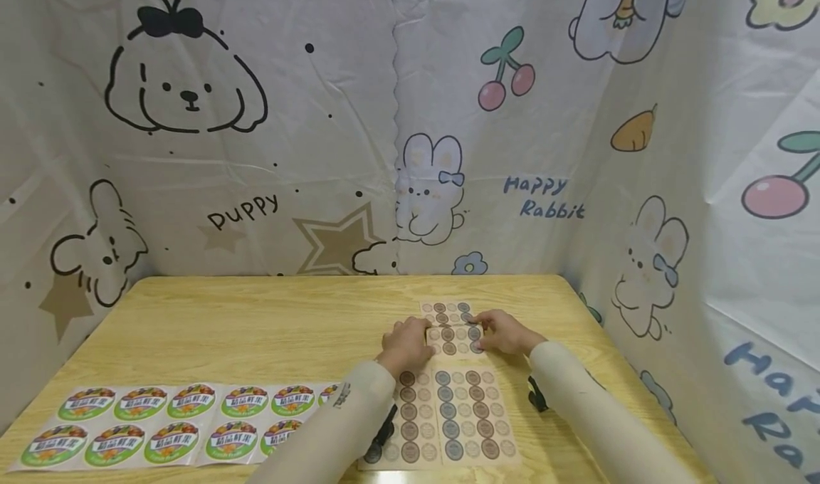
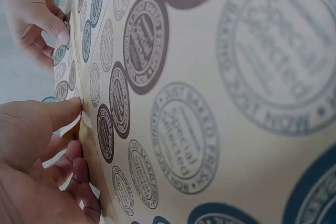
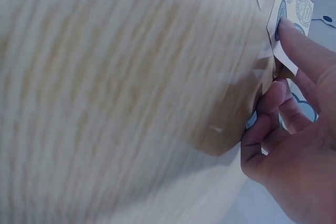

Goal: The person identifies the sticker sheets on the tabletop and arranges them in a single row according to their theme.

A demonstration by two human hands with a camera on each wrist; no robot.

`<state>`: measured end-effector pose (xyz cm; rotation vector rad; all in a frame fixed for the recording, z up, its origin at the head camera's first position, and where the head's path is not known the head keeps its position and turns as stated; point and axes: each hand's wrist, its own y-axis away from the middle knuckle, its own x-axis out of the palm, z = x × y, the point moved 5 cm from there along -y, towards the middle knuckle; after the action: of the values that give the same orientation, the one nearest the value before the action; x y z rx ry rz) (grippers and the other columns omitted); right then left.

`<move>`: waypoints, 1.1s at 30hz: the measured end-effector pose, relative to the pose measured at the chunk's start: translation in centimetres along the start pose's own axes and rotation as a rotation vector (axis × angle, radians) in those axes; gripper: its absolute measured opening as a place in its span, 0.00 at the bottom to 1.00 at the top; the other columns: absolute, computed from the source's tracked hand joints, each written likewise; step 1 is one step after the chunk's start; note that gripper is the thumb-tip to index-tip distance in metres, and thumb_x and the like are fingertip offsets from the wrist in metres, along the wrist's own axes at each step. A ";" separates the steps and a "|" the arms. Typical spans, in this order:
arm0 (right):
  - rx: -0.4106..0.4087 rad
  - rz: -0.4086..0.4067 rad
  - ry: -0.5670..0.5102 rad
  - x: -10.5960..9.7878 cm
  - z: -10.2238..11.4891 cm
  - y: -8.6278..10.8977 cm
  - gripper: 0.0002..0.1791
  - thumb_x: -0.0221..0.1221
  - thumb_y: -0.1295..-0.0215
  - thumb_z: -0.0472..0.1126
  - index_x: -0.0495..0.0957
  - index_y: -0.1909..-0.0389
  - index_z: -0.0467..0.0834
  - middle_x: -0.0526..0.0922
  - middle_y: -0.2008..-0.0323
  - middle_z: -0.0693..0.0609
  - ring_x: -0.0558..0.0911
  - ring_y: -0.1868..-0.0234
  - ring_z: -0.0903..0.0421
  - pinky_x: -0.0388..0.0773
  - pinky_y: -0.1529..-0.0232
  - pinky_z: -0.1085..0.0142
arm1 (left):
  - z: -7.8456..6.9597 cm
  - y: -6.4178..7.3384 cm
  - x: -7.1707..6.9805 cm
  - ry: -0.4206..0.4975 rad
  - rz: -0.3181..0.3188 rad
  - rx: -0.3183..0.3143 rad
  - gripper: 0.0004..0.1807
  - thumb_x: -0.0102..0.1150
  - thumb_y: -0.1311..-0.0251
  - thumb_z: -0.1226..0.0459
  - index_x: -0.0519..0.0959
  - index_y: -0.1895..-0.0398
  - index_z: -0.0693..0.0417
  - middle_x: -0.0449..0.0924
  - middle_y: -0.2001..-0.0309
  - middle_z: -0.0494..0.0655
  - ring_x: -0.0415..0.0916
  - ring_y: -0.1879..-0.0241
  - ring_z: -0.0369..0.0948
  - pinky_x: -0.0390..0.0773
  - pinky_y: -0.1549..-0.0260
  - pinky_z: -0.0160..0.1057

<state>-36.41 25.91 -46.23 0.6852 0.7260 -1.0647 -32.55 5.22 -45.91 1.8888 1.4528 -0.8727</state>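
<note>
At the far part of the table, both hands hold opposite side edges of a tan sticker sheet (image 1: 456, 340) printed with round brown, blue and pale labels. My left hand (image 1: 406, 345) grips its left edge, the thumb lying on top. On the right edge, my right hand (image 1: 506, 332) pinches the sheet, thumb above and curled fingers below in the right wrist view. Nearer me lie more tan sticker sheets (image 1: 474, 416) with the same round labels, reading "Special Selected" in the left wrist view. The left forearm covers part of them.
White sheets of oval fruit stickers (image 1: 134, 427) lie at the table's front left, partly behind the left sleeve (image 1: 346, 413). The wooden table (image 1: 256, 327) is enclosed by a printed cloth (image 1: 307, 149) at the back and sides.
</note>
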 end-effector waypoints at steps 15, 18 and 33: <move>0.020 0.006 -0.063 0.2 -0.1 -0.1 0.33 0.69 0.43 0.31 0.75 0.34 0.35 0.76 0.59 0.46 0.70 0.62 0.53 0.65 0.64 0.66 | 0.4 -0.5 0.5 0.087 0.012 -0.022 0.31 0.68 0.38 0.64 0.74 0.31 0.55 0.79 0.36 0.52 0.75 0.38 0.52 0.63 0.38 0.57; 0.017 0.008 -0.062 0.2 0.3 -0.1 0.33 0.69 0.43 0.31 0.74 0.34 0.34 0.76 0.60 0.46 0.70 0.64 0.54 0.65 0.66 0.68 | 0.7 -0.4 0.4 0.134 0.032 -0.019 0.32 0.68 0.39 0.65 0.72 0.30 0.57 0.78 0.35 0.54 0.74 0.36 0.53 0.59 0.32 0.58; -0.033 -0.039 -0.056 -1.4 1.6 1.5 0.34 0.69 0.40 0.34 0.72 0.32 0.35 0.76 0.58 0.45 0.70 0.72 0.57 0.68 0.73 0.69 | -0.4 0.1 -1.3 0.244 -0.006 0.128 0.32 0.68 0.44 0.72 0.74 0.34 0.65 0.77 0.63 0.50 0.65 0.71 0.37 0.64 0.72 0.31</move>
<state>-35.12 25.91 -43.95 0.6132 0.7097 -1.1015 -32.68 4.74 -44.58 2.1486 1.5772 -0.7752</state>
